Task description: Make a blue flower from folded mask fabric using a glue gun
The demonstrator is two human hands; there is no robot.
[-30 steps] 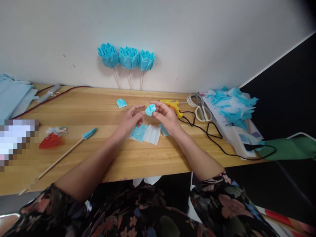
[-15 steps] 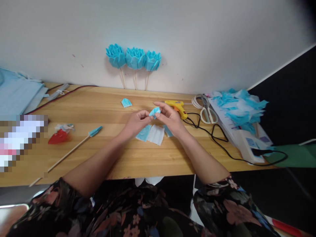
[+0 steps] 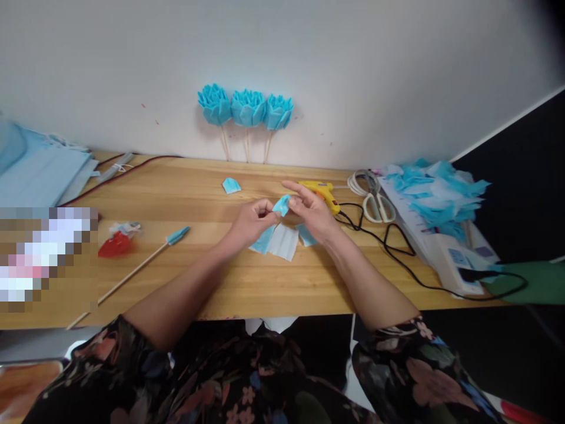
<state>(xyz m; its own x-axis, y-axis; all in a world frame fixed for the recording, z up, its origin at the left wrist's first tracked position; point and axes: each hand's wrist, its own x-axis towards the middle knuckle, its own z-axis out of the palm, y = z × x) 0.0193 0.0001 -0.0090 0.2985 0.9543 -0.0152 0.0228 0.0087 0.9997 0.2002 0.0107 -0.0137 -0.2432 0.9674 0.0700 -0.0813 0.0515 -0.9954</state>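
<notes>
A small blue fabric piece (image 3: 281, 205) is pinched between my two hands above the middle of the table. My left hand (image 3: 256, 219) grips its left edge with thumb and fingers. My right hand (image 3: 308, 213) pinches the right edge, its index finger stretched out. Beneath the hands lie a white fabric piece (image 3: 283, 242) and blue pieces (image 3: 307, 235) on either side of it. Farther back rests a pointed blue petal (image 3: 231, 185). To the left, a wooden stick (image 3: 132, 274) lies slanted, with a rolled blue tip (image 3: 178, 235).
Several blue fabric flowers (image 3: 248, 109) on sticks lean against the wall. A yellow glue gun (image 3: 324, 193) lies behind my right hand, its black cord running right past scissors (image 3: 378, 206) to a power strip (image 3: 457, 265). Blue scraps (image 3: 436, 191) fill the right; face masks (image 3: 48, 165) the left.
The blue piece is turned in my fingers, and my right hand's grip has shifted to its right edge. The whole view has shifted slightly, so things appear farther right.
</notes>
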